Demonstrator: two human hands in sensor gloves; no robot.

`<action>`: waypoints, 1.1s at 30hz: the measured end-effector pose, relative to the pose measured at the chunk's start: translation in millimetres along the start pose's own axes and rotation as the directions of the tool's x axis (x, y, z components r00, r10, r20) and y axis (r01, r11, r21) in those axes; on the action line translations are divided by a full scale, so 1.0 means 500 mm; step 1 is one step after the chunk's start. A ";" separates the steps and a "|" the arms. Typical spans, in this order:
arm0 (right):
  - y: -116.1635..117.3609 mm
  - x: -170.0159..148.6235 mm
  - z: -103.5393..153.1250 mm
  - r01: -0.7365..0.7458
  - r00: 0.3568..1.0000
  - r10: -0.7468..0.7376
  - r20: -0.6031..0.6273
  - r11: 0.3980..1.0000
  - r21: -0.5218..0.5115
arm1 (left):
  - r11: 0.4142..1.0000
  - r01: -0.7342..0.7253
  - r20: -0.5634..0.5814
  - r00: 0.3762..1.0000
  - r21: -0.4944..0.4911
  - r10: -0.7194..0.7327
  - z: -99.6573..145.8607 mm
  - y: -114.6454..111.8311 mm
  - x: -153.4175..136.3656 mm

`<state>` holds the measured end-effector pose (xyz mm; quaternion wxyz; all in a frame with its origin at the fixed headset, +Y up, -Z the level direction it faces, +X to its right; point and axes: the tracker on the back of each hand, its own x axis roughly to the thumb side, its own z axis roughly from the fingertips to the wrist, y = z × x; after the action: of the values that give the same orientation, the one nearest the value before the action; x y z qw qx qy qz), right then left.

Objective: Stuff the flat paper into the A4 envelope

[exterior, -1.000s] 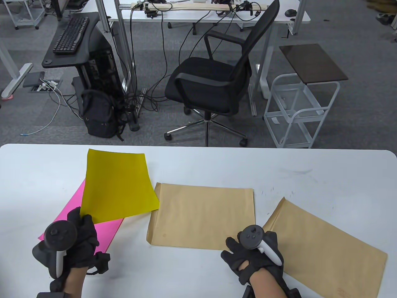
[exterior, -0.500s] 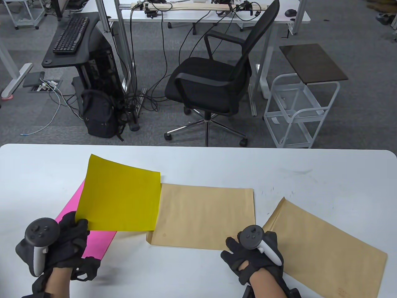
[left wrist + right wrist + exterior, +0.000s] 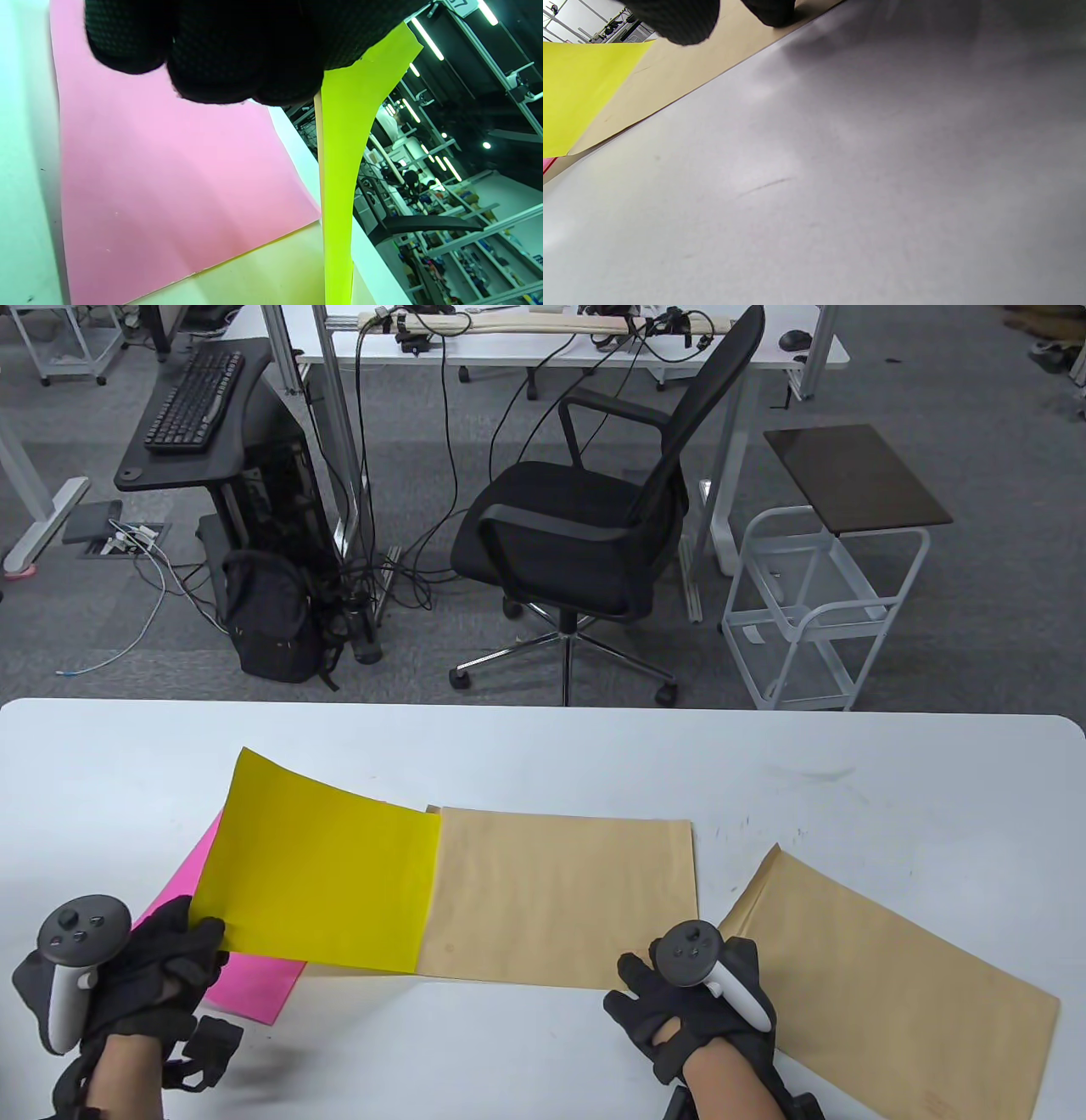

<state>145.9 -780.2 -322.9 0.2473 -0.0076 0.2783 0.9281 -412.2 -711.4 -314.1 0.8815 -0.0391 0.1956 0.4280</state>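
Insertion step. Your left hand (image 3: 161, 959) pinches the near corner of the yellow sheet (image 3: 327, 882), whose far edge meets the mouth of the middle envelope (image 3: 560, 891) on the counter (image 3: 543, 746). Your right hand (image 3: 691, 1010) presses that envelope's near right corner; whether its fingers curl cannot be told. Keep the sheet low and square to the mouth, feeding evenly; hold the envelope firmly against sliding.

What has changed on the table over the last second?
The left hand, gripping the yellow sheet, drew back leftward and turned the sheet so its far edge reached the middle envelope. The right hand, pink sheet and right envelope stayed put.
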 end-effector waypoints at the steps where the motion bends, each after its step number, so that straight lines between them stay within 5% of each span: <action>1: 0.000 0.000 0.000 0.000 1.000 0.000 0.000 1.000 0.000 | 1.000 0.002 0.000 1.000 -0.004 -0.002 -0.001 -0.002 -0.001; 33: -0.003 -0.005 -0.002 0.020 1.000 -0.020 0.004 1.000 0.004 | 0.992 0.037 -0.001 0.999 -0.123 -0.038 -0.041 -0.096 -0.011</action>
<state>148.5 -780.6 -324.1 0.2573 -0.0082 0.2797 0.9249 -384.7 -750.7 -335.7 0.8850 -0.0977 0.1697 0.4225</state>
